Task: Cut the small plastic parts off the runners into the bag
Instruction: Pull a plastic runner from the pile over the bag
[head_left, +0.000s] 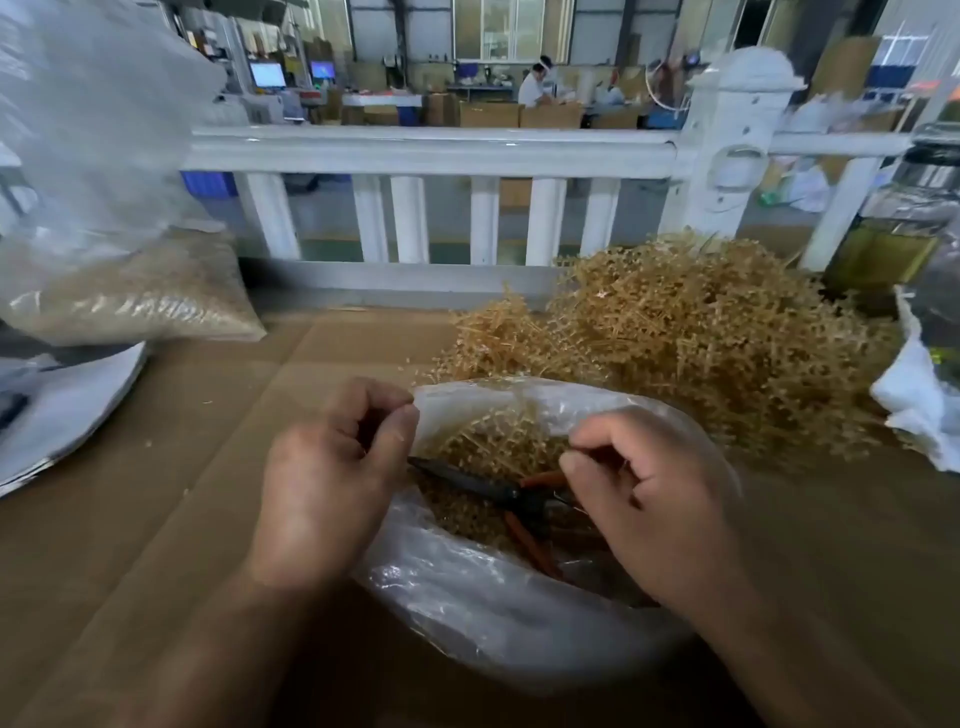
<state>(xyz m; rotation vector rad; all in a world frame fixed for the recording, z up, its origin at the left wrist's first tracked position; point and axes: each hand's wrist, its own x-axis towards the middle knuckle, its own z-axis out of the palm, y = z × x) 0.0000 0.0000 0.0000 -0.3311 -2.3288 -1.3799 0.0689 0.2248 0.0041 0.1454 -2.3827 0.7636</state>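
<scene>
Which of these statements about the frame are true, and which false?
1. The cutters lie inside the bag. True.
2. The cutters' handles are blue. False: they are orange.
3. The left hand pinches the bag's rim. True.
4. The pile of runners sits left of the bag. False: it sits behind the bag, toward the right.

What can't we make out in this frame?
All head view.
- Right hand: what it pinches, if anything; its own curled fingers hide it.
- Cutters: blade tip is behind the left hand, which pinches the bag rim; handle ends are under the right hand.
- Bag's bottom: film glare and blur hide what lies there.
- Bottle: blurred, cut off by the right edge.
</scene>
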